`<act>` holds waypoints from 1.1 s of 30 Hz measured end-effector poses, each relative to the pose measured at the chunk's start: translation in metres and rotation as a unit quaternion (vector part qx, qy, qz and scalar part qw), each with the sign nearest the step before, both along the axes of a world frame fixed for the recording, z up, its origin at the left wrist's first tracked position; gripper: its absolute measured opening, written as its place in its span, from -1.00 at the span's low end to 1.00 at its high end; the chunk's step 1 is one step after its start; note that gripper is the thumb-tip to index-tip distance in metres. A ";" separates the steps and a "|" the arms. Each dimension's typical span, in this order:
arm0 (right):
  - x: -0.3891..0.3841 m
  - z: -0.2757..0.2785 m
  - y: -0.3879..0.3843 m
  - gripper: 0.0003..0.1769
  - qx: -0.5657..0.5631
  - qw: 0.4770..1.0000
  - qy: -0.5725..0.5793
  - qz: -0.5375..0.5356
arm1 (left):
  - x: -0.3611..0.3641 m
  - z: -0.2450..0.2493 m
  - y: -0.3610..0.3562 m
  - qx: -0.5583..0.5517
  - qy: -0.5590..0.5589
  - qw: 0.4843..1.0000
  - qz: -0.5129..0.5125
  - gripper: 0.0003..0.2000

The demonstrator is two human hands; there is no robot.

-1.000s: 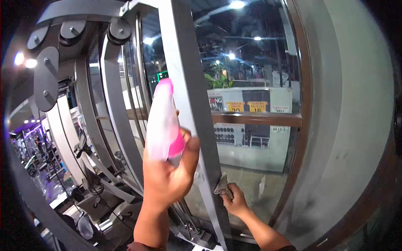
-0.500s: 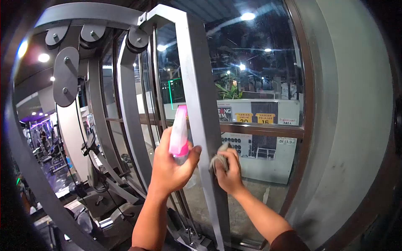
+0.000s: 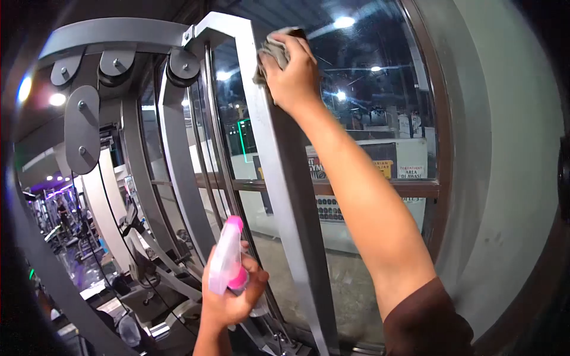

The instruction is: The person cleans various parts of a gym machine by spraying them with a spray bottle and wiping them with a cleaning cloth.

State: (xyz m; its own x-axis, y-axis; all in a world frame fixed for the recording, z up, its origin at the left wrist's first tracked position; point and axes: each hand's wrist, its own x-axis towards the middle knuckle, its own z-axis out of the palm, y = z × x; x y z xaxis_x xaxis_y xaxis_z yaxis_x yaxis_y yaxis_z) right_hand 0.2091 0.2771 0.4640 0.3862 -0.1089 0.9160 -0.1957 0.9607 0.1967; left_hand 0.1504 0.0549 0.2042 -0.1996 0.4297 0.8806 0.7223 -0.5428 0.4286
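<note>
In my left hand (image 3: 233, 299) is a spray bottle (image 3: 227, 256) with a white trigger head and pink nozzle and collar; its clear body is mostly hidden by my fingers. My raised right hand (image 3: 295, 74) grips a crumpled grey cloth (image 3: 274, 54). The cloth rests against the upper part of a grey metal upright (image 3: 270, 142), just under its bend. My left hand is low, to the left of that upright and apart from it.
Pulleys (image 3: 183, 66) hang from the machine's top beam (image 3: 119, 32). Behind the upright is a brown-framed window (image 3: 368, 188) with signs beyond the glass. A grey wall (image 3: 522, 178) stands at right. Cables and exercise machines (image 3: 151, 255) fill the left side.
My right hand has moved up the upright with the cloth, from about mid-height to near the top. My left hand and the spray bottle have dropped lower.
</note>
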 end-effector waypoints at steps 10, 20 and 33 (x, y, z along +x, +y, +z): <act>0.003 -0.096 0.021 -0.66 -0.075 0.982 -0.171 -0.024 | -0.020 -0.020 0.002 -0.014 -0.082 0.996 -0.035 -0.73; 0.017 -0.330 0.012 -0.56 -0.168 0.958 -0.232 -0.002 | -0.033 -0.012 0.080 0.035 -0.026 0.999 -0.032 -0.48; -0.027 -0.119 0.048 -0.50 -0.056 0.996 -0.066 -0.010 | -0.036 -0.021 0.076 -0.065 0.037 0.994 -0.077 -0.27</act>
State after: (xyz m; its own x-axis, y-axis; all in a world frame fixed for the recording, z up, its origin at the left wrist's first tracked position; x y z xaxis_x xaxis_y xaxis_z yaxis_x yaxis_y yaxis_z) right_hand 0.1825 0.3246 0.3453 0.2609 -0.0102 0.9653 -0.1934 0.9791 0.0626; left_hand 0.1141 0.1312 0.1835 -0.0592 0.5607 0.8259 0.6678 -0.5928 0.4503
